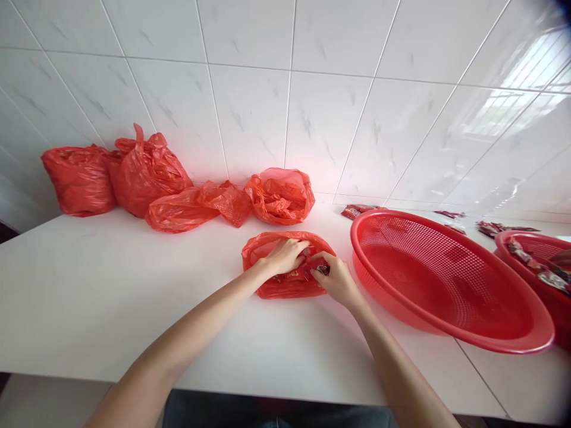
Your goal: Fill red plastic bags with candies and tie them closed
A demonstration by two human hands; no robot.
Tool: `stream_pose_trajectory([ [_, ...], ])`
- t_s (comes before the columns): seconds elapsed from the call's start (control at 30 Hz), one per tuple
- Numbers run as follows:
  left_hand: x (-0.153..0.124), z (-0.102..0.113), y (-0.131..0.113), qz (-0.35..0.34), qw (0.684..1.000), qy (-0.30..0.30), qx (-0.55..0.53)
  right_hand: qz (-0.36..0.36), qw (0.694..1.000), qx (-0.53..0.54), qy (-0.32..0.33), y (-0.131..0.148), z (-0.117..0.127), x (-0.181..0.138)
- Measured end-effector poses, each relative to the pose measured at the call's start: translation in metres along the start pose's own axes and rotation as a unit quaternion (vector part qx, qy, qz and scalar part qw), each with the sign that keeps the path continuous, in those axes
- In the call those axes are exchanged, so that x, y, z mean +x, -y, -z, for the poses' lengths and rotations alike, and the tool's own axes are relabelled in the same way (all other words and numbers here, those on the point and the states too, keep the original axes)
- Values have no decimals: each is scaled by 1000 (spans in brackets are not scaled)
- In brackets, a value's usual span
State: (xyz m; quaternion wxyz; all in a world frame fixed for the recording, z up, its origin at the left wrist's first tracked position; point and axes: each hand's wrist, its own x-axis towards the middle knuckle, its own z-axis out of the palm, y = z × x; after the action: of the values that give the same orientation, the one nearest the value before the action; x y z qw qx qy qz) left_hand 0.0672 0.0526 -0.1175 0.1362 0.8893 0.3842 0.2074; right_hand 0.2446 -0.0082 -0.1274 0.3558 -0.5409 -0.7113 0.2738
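Observation:
A small red plastic bag (285,282) lies open on the white counter (111,297), with small dark red packets inside. My left hand (285,254) reaches into the bag's mouth, fingers curled over the packets and the bag's rim. My right hand (334,276) is at the bag's right side, fingers pinched on a small red packet (322,268) among the others. Both forearms stretch in from the bottom edge.
A large red mesh basket (446,279) sits just right of the bag; a second red basket (539,267) with packets stands at the far right. Several red plastic bags (147,178) line the tiled wall. Loose packets (357,210) lie near the wall.

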Motion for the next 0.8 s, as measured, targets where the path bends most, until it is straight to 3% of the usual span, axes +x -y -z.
stream_pose_trajectory([
  [0.17,-19,8,-2,22,996,-82,-30,2,1000,0,-11,1,0,0],
  [0.3,-36,11,-3,75,966,-157,-192,23,998,19,-57,9,0,-3],
  [0.47,-59,14,-12,135,901,-130,-391,95,987,98,-88,24,-1,-10],
  [0.6,-72,11,-13,161,863,-130,-461,142,979,139,-51,32,-5,-15],
  [0.7,-75,8,-12,172,836,-136,-503,134,980,142,-31,32,-8,-16],
  [0.8,-76,8,-13,184,807,-110,-550,81,983,161,-46,30,-9,-15],
])
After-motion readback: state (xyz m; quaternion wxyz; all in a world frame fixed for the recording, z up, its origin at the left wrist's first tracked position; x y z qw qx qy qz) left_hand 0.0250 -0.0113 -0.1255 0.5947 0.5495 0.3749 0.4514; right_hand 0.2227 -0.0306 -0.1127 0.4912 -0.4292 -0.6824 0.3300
